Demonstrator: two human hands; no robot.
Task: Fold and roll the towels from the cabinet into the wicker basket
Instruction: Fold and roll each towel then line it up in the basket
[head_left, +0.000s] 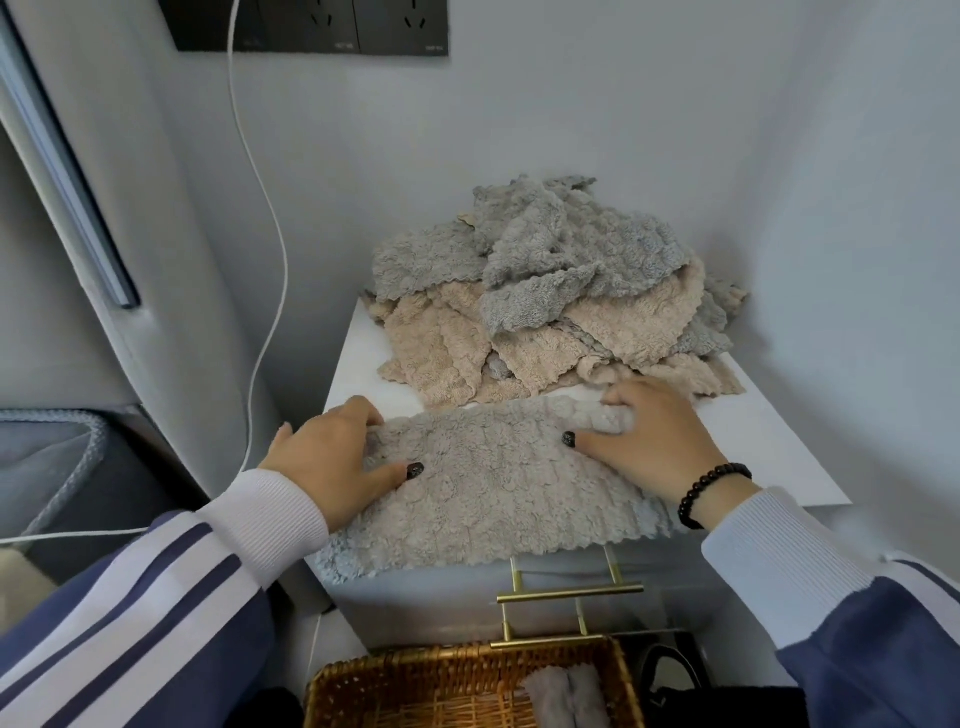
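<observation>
A grey fluffy towel (488, 483) lies spread on the front of the white cabinet top (769, 447), its near edge hanging over the front. My left hand (332, 457) grips the towel's far left corner, fingers curled into the cloth. My right hand (654, 431) holds the far right corner, a fold of towel bunched under the fingers. Behind lies a loose pile of grey and beige towels (550, 296). The wicker basket (415, 686) stands on the floor below, with two rolled grey towels (566, 696) inside.
Gold drawer handles (569, 592) stick out from the cabinet front above the basket. A white cable (270, 218) hangs from a wall socket (311, 26) on the left. A grey cloth bin (57, 457) stands at far left.
</observation>
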